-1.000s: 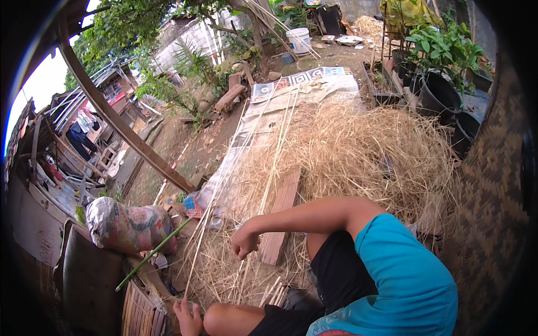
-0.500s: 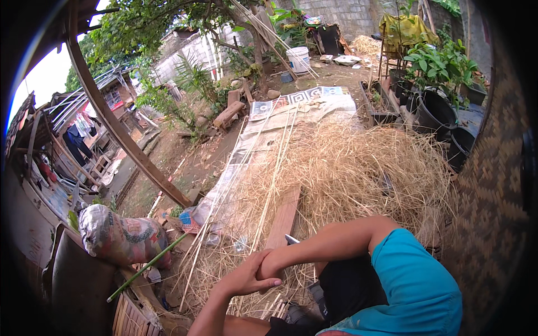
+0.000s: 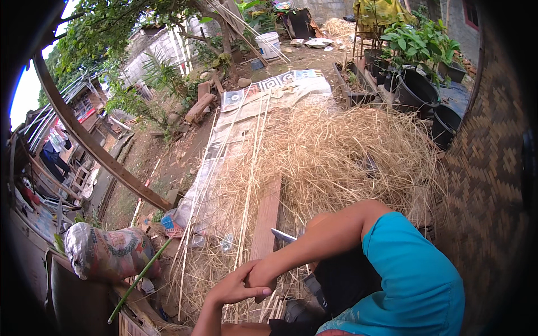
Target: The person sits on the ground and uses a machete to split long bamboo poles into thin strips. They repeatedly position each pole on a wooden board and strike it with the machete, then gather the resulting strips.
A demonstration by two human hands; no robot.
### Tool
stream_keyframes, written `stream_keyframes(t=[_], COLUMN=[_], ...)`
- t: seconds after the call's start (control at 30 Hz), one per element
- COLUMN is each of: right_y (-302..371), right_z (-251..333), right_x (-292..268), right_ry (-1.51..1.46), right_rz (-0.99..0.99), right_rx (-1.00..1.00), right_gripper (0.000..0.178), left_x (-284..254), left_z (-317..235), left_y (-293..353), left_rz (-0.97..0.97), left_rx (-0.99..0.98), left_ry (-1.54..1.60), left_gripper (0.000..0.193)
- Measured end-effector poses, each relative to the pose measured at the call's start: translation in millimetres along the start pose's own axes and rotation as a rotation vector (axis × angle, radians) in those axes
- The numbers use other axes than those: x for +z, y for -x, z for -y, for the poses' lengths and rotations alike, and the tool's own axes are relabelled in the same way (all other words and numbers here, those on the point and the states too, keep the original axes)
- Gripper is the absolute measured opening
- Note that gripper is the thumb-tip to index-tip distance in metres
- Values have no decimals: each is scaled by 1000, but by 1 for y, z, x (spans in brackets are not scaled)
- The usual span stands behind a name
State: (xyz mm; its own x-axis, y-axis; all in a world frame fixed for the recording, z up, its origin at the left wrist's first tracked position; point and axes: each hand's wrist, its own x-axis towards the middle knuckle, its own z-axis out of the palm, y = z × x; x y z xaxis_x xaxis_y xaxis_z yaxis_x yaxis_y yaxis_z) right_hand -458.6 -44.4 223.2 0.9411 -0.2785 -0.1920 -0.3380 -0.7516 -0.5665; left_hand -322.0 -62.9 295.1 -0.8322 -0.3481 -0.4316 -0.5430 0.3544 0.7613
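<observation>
My left hand (image 3: 234, 287) is closed around my right hand (image 3: 261, 275), with its thumb stretched along the underside. The right hand points downward, its fingers mostly hidden. Both are low in the middle, above scattered straw. A knife blade (image 3: 283, 236) shows just beyond my right forearm; that forearm hides the rest of the knife. Beyond the hands lies a brown wooden plank (image 3: 265, 218). Several short pale strips (image 3: 274, 308) are just below my hands. To the left, a green bamboo stick (image 3: 137, 283) leans at a slant.
A heap of dry straw (image 3: 347, 151) spreads over ground sheets (image 3: 230, 126). Long thin pale strips (image 3: 249, 185) run across them. At left are a stuffed sack (image 3: 109, 249) and a wooden post (image 3: 101, 140). Black plant pots (image 3: 417, 92) and a woven wall (image 3: 487, 185) stand at right.
The whole view has shifted, so the yard sits further left and higher. More of the knife blade shows beyond my right forearm. My hands stay together in nearly the same pose.
</observation>
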Motion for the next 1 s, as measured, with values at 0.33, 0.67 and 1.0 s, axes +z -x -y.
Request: stream_keyframes(t=[0.33, 0.67, 1.0], right_y=[1, 8, 0], right_z=[-8, -12, -11], right_x=[4, 4, 4], right_ry=[-51, -55, -22], right_rz=[-80, -117, -132], right_rx=[-35, -18, -13], right_gripper=[43, 43, 43], left_x=[-3, 0, -1], left_z=[7, 14, 16], left_y=[-10, -12, -7], left_rz=[89, 47, 3], left_rx=[-36, -76, -74], left_ry=[57, 72, -65], left_gripper=[113, 119, 122])
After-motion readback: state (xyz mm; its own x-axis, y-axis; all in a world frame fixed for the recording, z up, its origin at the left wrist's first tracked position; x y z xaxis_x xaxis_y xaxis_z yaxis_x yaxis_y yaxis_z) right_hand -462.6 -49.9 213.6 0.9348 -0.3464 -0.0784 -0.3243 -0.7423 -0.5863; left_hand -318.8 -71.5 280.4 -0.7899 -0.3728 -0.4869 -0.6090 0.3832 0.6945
